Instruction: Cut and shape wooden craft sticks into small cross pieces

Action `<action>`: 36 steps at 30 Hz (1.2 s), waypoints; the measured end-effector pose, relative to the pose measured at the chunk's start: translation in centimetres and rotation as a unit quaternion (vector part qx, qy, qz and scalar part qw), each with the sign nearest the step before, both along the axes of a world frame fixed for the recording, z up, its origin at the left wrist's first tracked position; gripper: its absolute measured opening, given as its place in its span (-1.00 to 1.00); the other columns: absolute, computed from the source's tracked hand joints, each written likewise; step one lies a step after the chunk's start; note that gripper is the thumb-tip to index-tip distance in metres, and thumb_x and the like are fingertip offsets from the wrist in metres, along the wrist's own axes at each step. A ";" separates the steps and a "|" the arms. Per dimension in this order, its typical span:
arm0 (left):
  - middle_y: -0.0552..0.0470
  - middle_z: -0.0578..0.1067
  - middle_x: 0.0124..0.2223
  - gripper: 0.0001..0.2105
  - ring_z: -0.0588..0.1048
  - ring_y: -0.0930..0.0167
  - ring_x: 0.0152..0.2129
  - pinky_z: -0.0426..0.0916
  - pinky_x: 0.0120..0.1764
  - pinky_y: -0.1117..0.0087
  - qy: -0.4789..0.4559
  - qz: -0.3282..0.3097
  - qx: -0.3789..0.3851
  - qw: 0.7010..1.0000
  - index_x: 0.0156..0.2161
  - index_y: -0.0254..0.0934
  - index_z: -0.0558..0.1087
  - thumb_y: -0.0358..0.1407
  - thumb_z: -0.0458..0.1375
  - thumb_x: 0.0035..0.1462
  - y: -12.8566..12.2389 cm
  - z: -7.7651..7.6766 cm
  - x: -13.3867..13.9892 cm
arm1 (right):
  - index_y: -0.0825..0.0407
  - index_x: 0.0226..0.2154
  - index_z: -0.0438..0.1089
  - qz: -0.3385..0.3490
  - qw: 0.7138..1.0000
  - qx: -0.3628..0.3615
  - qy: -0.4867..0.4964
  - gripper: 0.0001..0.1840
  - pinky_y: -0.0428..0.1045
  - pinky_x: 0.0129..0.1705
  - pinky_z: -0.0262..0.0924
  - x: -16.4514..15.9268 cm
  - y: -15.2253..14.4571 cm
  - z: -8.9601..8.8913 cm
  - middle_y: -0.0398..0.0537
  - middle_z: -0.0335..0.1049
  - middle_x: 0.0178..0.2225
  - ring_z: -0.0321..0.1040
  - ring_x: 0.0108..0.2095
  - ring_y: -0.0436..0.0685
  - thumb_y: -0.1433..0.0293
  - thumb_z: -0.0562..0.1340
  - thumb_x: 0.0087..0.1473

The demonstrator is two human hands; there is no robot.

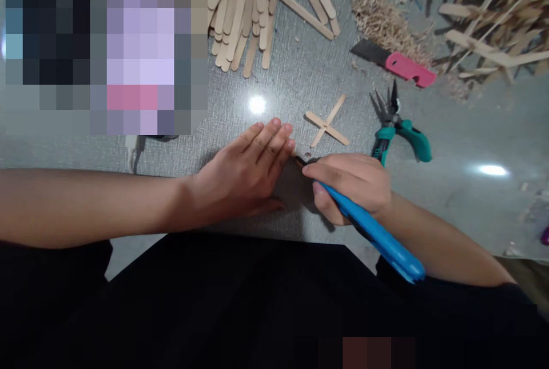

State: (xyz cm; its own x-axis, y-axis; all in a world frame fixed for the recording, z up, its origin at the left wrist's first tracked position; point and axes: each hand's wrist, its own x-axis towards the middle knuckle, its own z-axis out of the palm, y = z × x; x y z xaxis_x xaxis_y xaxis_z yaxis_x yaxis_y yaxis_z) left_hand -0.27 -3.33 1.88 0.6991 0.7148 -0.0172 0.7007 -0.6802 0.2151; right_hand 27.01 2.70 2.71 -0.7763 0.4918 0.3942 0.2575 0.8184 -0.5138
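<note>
My left hand (251, 166) lies flat on the grey table, fingers stretched out and side by side, palm down. Whatever may be under the palm is hidden; a small pale edge shows at the fingertips. My right hand (351, 183) is wrapped round a blue cutter knife (377, 237), its long handle slanting back toward my body. The knife's dark tip touches or nearly touches the left fingertips; the blade itself is mostly covered. Just beyond both hands lies a cross of two wooden craft sticks (326, 125), one over the other.
Green-handled pliers (395, 120) lie open at the right, below a pink cutter (409, 69). Wood shavings (380, 11) are heaped behind. Several craft sticks (235, 20) are piled at the back, with broken sticks (493, 43) at far right. A white cable (131, 154) is behind my left arm.
</note>
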 end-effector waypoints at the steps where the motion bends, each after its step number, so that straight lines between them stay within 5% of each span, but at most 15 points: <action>1: -0.63 0.19 0.67 -0.04 0.21 -0.21 0.66 0.20 0.66 -0.14 -0.003 -0.001 0.000 1.000 0.63 -0.72 0.19 0.15 0.21 0.54 0.0 0.0 0.0 | -0.11 0.10 0.49 -0.001 1.000 -0.001 -0.008 -0.68 0.12 -0.44 0.45 -0.2 0.1 0.2 -0.12 0.62 -0.34 0.56 -0.45 0.18 0.47 0.28 0.34; 5: -0.65 0.20 0.66 -0.01 0.22 -0.22 0.66 0.19 0.67 -0.15 -0.008 -0.004 0.000 1.000 0.62 -0.73 0.18 0.19 0.20 0.55 0.1 0.0 0.0 | -0.06 0.08 0.46 -0.006 0.999 -0.030 -0.027 -0.73 0.06 -0.41 0.43 -0.5 0.2 0.6 -0.17 0.57 -0.38 0.50 -0.46 0.12 0.47 0.25 0.38; 13: -0.62 0.17 0.68 -0.04 0.20 -0.22 0.67 0.20 0.66 -0.18 -0.002 0.002 -0.002 1.000 0.64 -0.67 0.18 0.17 0.20 0.55 0.2 -0.2 0.1 | -0.18 0.10 0.47 -0.002 1.000 0.015 0.011 -0.72 0.08 -0.40 0.50 0.1 -0.5 -1.7 -0.12 0.64 -0.34 0.57 -0.43 0.17 0.38 0.21 0.40; 27: -0.56 0.17 0.70 -0.04 0.20 -0.17 0.68 0.18 0.67 -0.12 0.003 0.011 0.004 1.000 0.64 -0.62 0.20 0.21 0.17 0.54 0.0 -0.3 0.1 | -0.04 0.11 0.58 -0.015 0.998 -0.043 0.040 -0.64 -0.01 -0.27 0.66 1.2 -0.4 0.3 -0.04 0.73 -0.25 0.70 -0.35 0.15 0.49 0.34 0.29; 36: -0.57 0.14 0.70 -0.01 0.18 -0.20 0.68 0.16 0.66 -0.14 0.015 0.003 0.003 1.000 0.66 -0.60 0.18 0.24 0.19 0.53 0.1 -0.3 0.1 | -0.06 0.11 0.59 -0.021 0.995 -0.084 0.048 -0.67 -0.02 -0.24 0.69 0.6 -0.2 -0.5 -0.03 0.75 -0.23 0.73 -0.34 0.14 0.50 0.34 0.34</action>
State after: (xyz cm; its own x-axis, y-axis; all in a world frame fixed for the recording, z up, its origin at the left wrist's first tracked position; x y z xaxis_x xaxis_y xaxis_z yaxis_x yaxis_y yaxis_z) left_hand -0.18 -3.19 1.56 0.6937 0.7194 -0.0347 0.7113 -0.6767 0.1902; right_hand 27.59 2.45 2.19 -0.7166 0.5885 0.3745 0.2338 0.7084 -0.6659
